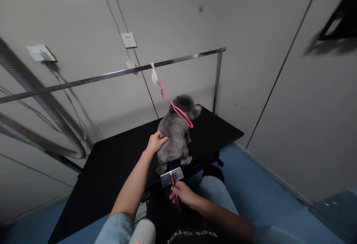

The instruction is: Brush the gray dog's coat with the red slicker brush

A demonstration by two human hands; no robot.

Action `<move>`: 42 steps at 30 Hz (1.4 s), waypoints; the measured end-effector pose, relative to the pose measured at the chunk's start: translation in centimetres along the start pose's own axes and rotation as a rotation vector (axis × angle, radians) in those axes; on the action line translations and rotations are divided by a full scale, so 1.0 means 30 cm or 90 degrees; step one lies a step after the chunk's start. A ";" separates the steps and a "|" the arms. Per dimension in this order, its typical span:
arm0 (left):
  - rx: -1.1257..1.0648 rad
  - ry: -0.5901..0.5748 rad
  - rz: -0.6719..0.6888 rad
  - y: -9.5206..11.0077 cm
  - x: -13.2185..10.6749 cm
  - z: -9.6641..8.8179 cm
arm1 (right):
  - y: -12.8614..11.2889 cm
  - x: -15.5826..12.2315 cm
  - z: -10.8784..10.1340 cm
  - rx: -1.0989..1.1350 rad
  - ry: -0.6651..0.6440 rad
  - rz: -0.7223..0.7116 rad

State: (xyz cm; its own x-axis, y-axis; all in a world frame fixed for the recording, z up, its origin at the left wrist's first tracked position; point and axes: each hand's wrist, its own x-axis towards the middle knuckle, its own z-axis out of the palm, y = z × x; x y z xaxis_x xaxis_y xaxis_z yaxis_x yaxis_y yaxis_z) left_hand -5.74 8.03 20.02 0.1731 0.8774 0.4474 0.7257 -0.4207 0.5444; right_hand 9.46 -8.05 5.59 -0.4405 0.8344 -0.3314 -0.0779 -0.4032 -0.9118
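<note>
A grey, short-coated dog (174, 136) sits on the black grooming table (117, 169), its back towards me and its head turned to the right. My left hand (156, 142) grips the dog's left flank, thumb on its back and fingers partly hidden against its side. Held in my right hand (182, 194) is a slicker brush (172, 177) with a red handle and a flat silver head. The brush head lies just below the dog's hindquarters, apart from the fur. A pink grooming loop (178, 111) hangs around the dog's neck area.
Above the table runs a metal bar (111, 75) on a post (218, 80), with a white tie (154, 75) holding the loop. A ribbed hose (52, 112) and a plugged-in cable (41, 55) are on the left. Grey walls stand close behind and to the right.
</note>
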 end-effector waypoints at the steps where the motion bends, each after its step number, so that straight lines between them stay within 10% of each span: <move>1: 0.005 -0.001 -0.002 0.001 0.001 0.000 | -0.012 -0.001 0.000 0.003 -0.002 -0.056; 4: 0.015 -0.002 0.002 0.008 0.000 0.002 | -0.063 0.000 -0.006 -0.011 0.074 -0.149; 8: 0.007 -0.008 0.004 0.016 -0.004 0.001 | -0.060 -0.012 -0.006 0.002 0.018 0.005; 18: 0.009 -0.007 0.015 0.028 -0.016 0.000 | -0.112 -0.032 -0.005 0.001 0.007 -0.039; 42: -0.002 0.001 0.021 0.025 -0.031 -0.002 | -0.026 -0.005 -0.008 -0.046 0.068 -0.069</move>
State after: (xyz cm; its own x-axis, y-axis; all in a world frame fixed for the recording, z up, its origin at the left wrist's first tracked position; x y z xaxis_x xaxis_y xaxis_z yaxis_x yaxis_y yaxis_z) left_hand -5.39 6.89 20.05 0.1957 0.8628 0.4661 0.7173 -0.4500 0.5319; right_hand 9.80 -7.77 6.29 -0.3357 0.9081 -0.2505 -0.0531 -0.2837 -0.9574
